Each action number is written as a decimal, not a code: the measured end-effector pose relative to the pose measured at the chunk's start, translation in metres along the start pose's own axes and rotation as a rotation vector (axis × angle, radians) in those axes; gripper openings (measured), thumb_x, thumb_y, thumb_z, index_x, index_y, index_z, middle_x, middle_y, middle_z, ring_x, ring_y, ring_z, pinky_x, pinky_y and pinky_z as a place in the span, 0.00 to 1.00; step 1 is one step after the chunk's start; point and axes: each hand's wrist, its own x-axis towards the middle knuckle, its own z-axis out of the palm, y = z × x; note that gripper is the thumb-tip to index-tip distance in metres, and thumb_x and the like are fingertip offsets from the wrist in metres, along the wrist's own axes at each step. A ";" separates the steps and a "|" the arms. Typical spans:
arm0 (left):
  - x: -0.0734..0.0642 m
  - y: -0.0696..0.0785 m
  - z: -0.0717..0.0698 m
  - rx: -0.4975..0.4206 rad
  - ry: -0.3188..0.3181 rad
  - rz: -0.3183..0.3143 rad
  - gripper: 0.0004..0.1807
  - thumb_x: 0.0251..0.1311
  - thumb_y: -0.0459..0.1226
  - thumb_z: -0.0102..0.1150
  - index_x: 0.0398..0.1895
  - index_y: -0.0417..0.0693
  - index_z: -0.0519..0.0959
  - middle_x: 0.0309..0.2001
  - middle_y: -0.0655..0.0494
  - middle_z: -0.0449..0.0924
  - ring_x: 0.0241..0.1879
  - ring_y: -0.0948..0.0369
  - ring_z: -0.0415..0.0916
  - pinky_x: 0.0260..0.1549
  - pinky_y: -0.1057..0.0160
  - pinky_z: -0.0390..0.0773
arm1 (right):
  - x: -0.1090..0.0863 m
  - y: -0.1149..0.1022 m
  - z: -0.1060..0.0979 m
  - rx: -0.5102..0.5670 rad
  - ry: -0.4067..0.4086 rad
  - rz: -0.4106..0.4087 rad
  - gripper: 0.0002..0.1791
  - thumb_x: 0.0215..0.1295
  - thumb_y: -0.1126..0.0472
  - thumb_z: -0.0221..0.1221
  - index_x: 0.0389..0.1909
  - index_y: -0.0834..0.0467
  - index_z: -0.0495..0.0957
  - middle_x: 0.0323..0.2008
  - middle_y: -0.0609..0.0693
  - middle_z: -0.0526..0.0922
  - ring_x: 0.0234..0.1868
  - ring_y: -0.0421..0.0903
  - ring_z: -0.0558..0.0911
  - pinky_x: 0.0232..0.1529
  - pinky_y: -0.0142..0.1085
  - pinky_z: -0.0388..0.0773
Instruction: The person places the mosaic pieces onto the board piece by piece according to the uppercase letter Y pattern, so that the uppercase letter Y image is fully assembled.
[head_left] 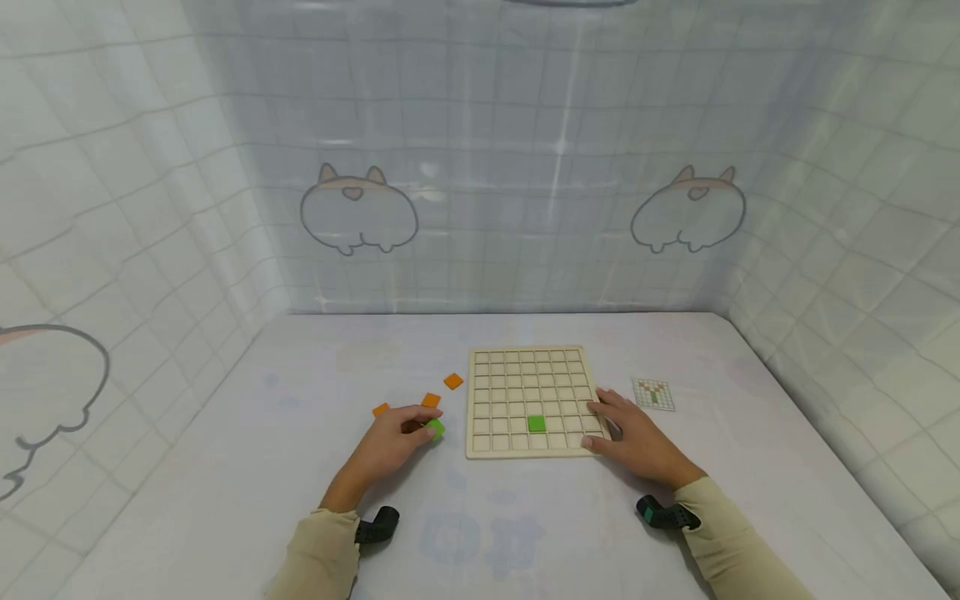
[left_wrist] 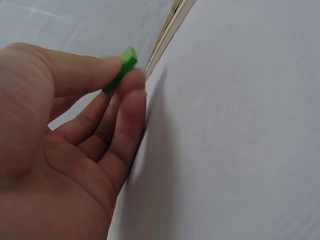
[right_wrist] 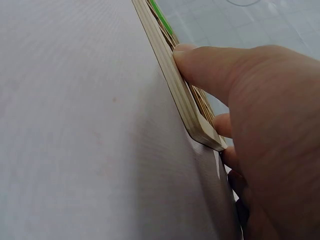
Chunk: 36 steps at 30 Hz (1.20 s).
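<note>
A green square tile [left_wrist: 129, 60] is pinched between the thumb and fingertips of my left hand [head_left: 392, 439], just above the table to the left of the wooden grid board [head_left: 491, 381]. My right hand [head_left: 637, 437] rests on the board's lower right corner, the thumb touching its top and a finger reaching over the right edge. In the right wrist view the remaining fingers are partly hidden behind the thumb. One green tile [head_left: 537, 424] lies in a cell of the second row from the front. Orange tiles [head_left: 453, 381] lie left of the board, one partly behind my left hand.
A small card [head_left: 654, 394] with a coloured grid pattern lies right of the board, beyond my right hand. The white cloth-covered table [head_left: 525, 508] is bordered by hanging printed curtains [head_left: 517, 208] at the back and sides.
</note>
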 end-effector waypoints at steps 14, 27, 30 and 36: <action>0.002 -0.005 0.007 -0.080 0.012 -0.079 0.19 0.63 0.32 0.65 0.57 0.54 0.83 0.48 0.60 0.82 0.47 0.61 0.78 0.46 0.59 0.78 | -0.001 -0.003 -0.001 -0.006 0.003 -0.004 0.41 0.65 0.39 0.63 0.70 0.61 0.70 0.75 0.60 0.60 0.75 0.64 0.54 0.67 0.65 0.55; 0.005 0.001 0.012 -0.078 0.017 -0.076 0.19 0.59 0.34 0.70 0.54 0.53 0.84 0.44 0.61 0.83 0.43 0.60 0.77 0.44 0.59 0.78 | 0.001 -0.003 -0.002 -0.003 0.000 -0.002 0.42 0.65 0.38 0.62 0.70 0.61 0.69 0.75 0.60 0.59 0.76 0.63 0.53 0.68 0.65 0.54; 0.006 0.001 0.013 -0.072 0.018 -0.083 0.18 0.58 0.34 0.71 0.53 0.53 0.85 0.43 0.60 0.82 0.42 0.60 0.77 0.43 0.59 0.78 | 0.001 -0.002 -0.001 -0.001 0.000 0.001 0.42 0.65 0.37 0.62 0.70 0.61 0.69 0.75 0.60 0.59 0.76 0.64 0.53 0.68 0.65 0.54; 0.006 0.001 0.014 -0.087 0.021 -0.098 0.16 0.58 0.34 0.71 0.50 0.54 0.84 0.42 0.59 0.82 0.41 0.59 0.77 0.41 0.60 0.78 | 0.002 0.001 0.000 -0.005 0.001 -0.002 0.42 0.65 0.36 0.62 0.70 0.60 0.70 0.75 0.59 0.59 0.76 0.63 0.53 0.67 0.65 0.54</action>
